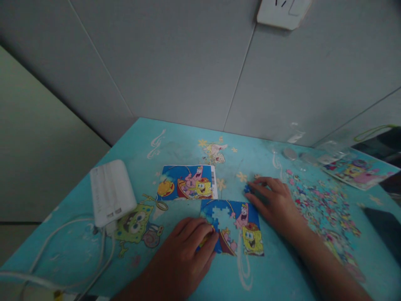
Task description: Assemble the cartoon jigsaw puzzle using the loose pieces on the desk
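Observation:
A partly assembled jigsaw puzzle (253,238) with cartoon figures lies on the table, with gaps in its middle. My left hand (191,246) rests over its left side, fingers curled together, covering part of the picture. Whether a piece is under those fingertips is hidden. Just beyond the puzzle's upper right corner, my right hand (272,198) pinches a small blue puzzle piece (247,189) between thumb and fingers. Behind the puzzle lies a reference picture card (188,182) with the same scene.
Many loose puzzle pieces (326,205) spread across the right of the table. A white power bank (112,192) with cables (102,251) lies at left. Another picture sheet (360,169), clear plastic packaging (296,136) and a dark flat object (384,230) are at right.

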`<state>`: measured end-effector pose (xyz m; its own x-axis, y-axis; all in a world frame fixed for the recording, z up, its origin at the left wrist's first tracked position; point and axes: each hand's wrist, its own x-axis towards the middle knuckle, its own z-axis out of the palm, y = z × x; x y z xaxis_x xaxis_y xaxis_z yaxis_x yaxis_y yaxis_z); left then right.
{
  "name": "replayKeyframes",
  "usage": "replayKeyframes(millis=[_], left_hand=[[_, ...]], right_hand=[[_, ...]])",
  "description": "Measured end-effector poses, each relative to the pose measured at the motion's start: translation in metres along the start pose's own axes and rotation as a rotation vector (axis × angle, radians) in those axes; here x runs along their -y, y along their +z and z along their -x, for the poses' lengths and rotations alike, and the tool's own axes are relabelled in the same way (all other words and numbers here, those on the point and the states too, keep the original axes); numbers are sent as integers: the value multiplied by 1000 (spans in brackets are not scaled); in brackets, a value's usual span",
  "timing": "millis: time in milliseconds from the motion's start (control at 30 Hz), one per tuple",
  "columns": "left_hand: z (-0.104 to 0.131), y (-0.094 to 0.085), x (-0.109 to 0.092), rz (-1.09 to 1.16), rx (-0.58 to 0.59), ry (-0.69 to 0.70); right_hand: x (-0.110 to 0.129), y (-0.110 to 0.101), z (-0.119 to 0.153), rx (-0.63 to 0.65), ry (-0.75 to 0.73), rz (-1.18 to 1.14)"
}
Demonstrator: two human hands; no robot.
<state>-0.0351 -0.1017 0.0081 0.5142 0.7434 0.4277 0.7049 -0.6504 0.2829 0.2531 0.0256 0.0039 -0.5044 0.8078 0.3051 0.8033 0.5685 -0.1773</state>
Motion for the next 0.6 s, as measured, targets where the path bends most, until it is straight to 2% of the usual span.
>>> replayKeyframes(millis=[300, 600], left_hand=[[1, 2, -1, 1, 6, -10], [2, 2, -2, -16, -35, 25]], right_hand=[[-1, 6, -1, -25, 14, -17], [9, -2, -4, -48, 168, -320]])
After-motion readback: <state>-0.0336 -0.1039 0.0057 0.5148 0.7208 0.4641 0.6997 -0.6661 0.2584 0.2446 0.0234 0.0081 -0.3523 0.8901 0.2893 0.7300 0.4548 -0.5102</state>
